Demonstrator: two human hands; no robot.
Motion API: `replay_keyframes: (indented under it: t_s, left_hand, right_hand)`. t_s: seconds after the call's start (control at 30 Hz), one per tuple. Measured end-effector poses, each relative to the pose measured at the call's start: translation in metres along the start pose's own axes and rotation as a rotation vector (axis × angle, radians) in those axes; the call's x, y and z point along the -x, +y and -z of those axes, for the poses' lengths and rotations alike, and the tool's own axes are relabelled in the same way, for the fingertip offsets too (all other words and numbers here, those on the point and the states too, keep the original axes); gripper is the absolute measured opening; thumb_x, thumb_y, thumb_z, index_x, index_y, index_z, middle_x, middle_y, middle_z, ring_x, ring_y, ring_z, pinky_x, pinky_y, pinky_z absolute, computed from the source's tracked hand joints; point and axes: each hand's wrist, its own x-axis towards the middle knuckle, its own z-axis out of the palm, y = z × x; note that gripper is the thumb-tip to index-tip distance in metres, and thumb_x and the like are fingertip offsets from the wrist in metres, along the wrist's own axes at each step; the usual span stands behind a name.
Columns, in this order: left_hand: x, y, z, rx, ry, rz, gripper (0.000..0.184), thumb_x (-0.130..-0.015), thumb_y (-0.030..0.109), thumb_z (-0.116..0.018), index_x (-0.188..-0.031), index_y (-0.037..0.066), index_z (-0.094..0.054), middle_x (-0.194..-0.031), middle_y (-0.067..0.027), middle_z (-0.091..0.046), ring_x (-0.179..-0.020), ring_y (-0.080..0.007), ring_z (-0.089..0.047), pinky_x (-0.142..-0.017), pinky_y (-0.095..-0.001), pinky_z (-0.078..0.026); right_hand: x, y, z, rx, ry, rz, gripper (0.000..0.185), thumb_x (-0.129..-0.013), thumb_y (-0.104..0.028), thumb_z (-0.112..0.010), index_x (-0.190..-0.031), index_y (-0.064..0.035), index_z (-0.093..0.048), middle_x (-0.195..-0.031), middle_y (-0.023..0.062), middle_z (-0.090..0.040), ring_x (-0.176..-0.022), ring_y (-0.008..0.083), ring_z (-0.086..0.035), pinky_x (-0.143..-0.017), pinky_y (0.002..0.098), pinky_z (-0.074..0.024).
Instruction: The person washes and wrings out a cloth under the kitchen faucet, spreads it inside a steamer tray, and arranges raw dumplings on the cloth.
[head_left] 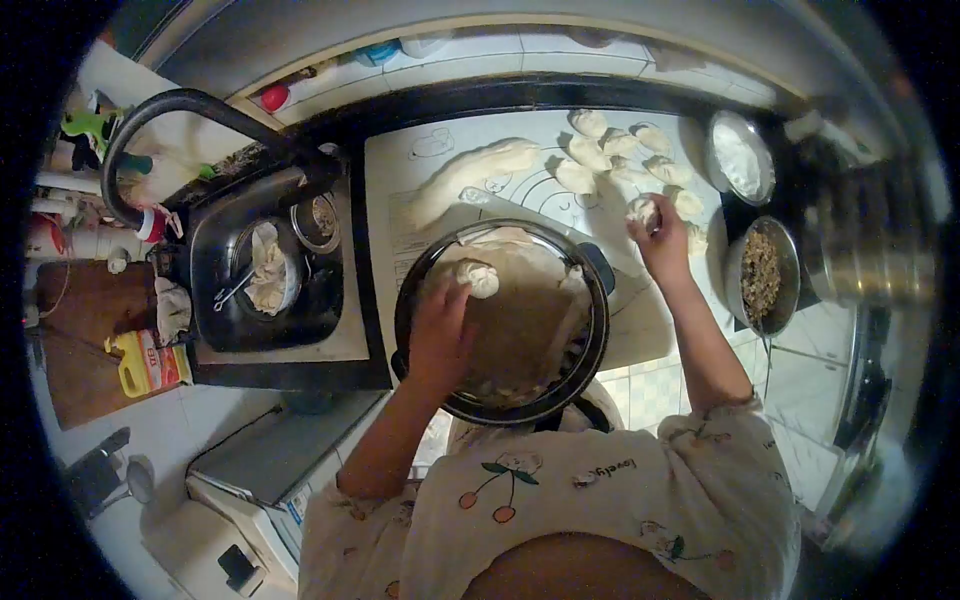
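A pleated dough bun [478, 279] sits near the upper left inside a round dark-rimmed steamer pot [603, 345], which has a pale cloth liner. My left hand [438, 325] reaches into the pot with its fingers apart, the tips against the bun's left side; the hand hides part of the liner. Over the right part of the mat, my right hand [662, 245] pinches a second pleated bun [641, 212]. Several flattened dough pieces [588, 152] lie beyond that hand. A long roll of dough [478, 175] stretches behind the pot.
On the right stand a bowl of white flour [738, 158] and a metal bowl of chopped filling [762, 275]. A printed white mat [395, 215] covers the counter. To the left is a black sink [270, 335] with bowls, under a curved black faucet [190, 97].
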Motion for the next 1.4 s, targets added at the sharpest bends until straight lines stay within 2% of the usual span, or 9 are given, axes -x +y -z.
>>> replay_keyframes:
  t_s: [0.13, 0.2, 0.27, 0.47, 0.57, 0.67, 0.9, 1.3, 1.4]
  left_hand:
    - [-0.036, -0.018, -0.027, -0.168, -0.143, -0.140, 0.044, -0.073, 0.008, -0.055, -0.117, 0.008, -0.052, -0.121, -0.0136, -0.047, -0.109, -0.0319, -0.047, -0.088, -0.0418, -0.042]
    - [-0.045, -0.019, -0.031, -0.247, -0.200, -0.188, 0.039, -0.074, 0.008, -0.053, -0.113, 0.008, -0.053, -0.116, -0.0135, -0.048, -0.105, -0.0311, -0.049, -0.085, -0.0420, -0.043]
    - [-0.051, -0.018, -0.031, -0.285, -0.294, -0.171, 0.033, -0.075, 0.008, -0.051, -0.107, 0.008, -0.054, -0.111, -0.0134, -0.049, -0.102, -0.0301, -0.050, -0.081, -0.0421, -0.045]
    - [-0.035, -0.029, -0.041, -0.240, -0.172, -0.093, 0.026, -0.071, 0.010, -0.058, -0.096, 0.007, -0.053, -0.100, -0.0143, -0.052, -0.092, -0.0310, -0.054, -0.076, -0.0424, -0.045]
    - [-0.024, -0.018, -0.016, -0.016, -0.375, 0.154, 0.034, -0.068, 0.014, -0.066, -0.098, 0.007, -0.052, -0.092, -0.0138, -0.057, -0.086, -0.0321, -0.057, -0.075, -0.0407, -0.046]
    - [-0.005, -0.011, 0.002, 0.414, -0.096, 0.198, 0.044, -0.066, 0.020, -0.072, -0.103, 0.007, -0.051, -0.087, -0.0135, -0.061, -0.083, -0.0324, -0.059, -0.074, -0.0390, -0.047]
    - [0.032, -0.015, 0.012, 0.554, -0.217, 0.459, 0.037, -0.069, 0.021, -0.071, -0.099, 0.006, -0.055, -0.087, -0.0141, -0.062, -0.081, -0.0287, -0.061, -0.072, -0.0347, -0.048]
    - [0.018, -0.013, 0.004, 0.540, -0.288, 0.455, 0.042, -0.069, 0.023, -0.075, -0.103, 0.009, -0.056, -0.094, -0.0109, -0.061, -0.086, -0.0227, -0.060, -0.075, -0.0341, -0.048]
    - [0.011, -0.006, 0.001, 0.505, -0.193, 0.354, 0.044, -0.069, 0.021, -0.071, -0.105, 0.006, -0.051, -0.091, -0.0139, -0.061, -0.085, -0.0287, -0.061, -0.075, -0.0355, -0.048]
  right_hand:
    - [0.032, -0.071, -0.009, -0.331, -0.224, 0.073, 0.044, -0.074, -0.007, -0.066, -0.114, -0.0055, -0.050, -0.088, 0.0107, -0.061, -0.073, 0.0172, -0.058, -0.064, 0.0281, -0.0480]
    - [0.047, -0.071, -0.043, -0.239, -0.340, 0.218, 0.045, -0.071, -0.013, -0.069, -0.111, -0.0042, -0.052, -0.095, 0.0139, -0.062, -0.087, 0.0250, -0.061, -0.077, 0.0332, -0.0477]
    - [0.059, -0.079, -0.071, -0.148, -0.470, 0.046, 0.048, -0.067, -0.018, -0.070, -0.109, -0.0041, -0.054, -0.096, 0.0188, -0.061, -0.090, 0.0322, -0.060, -0.080, 0.0360, -0.0473]
    - [0.065, -0.055, -0.116, 0.033, -0.321, 0.010, 0.052, -0.067, -0.023, -0.068, -0.112, -0.0019, -0.053, -0.103, 0.0203, -0.060, -0.096, 0.0347, -0.057, -0.085, 0.0389, -0.0451]
    - [0.064, -0.065, -0.125, -0.007, -0.420, -0.081, 0.051, -0.068, -0.024, -0.067, -0.112, -0.0029, -0.054, -0.104, 0.0201, -0.059, -0.096, 0.0344, -0.057, -0.086, 0.0390, -0.0445]
    - [0.066, -0.078, -0.148, 0.003, -0.393, -0.035, 0.048, -0.070, -0.027, -0.064, -0.110, -0.0015, -0.056, -0.090, 0.0189, -0.062, -0.081, 0.0304, -0.061, -0.072, 0.0374, -0.0475]
    - [0.047, -0.099, -0.185, -0.030, -0.344, 0.024, 0.041, -0.072, -0.026, -0.064, -0.106, -0.0035, -0.058, -0.088, 0.0176, -0.062, -0.079, 0.0304, -0.061, -0.073, 0.0373, -0.0478]
    - [0.054, -0.078, -0.156, 0.013, -0.378, 0.233, 0.037, -0.081, -0.026, -0.057, -0.113, -0.0075, -0.055, -0.107, 0.0227, -0.056, -0.096, 0.0367, -0.055, -0.086, 0.0418, -0.0437]
    - [0.068, -0.093, -0.118, -0.218, -0.600, -0.072, 0.042, -0.079, -0.032, -0.060, -0.114, -0.0092, -0.055, -0.105, 0.0212, -0.057, -0.094, 0.0365, -0.056, -0.085, 0.0403, -0.0441]
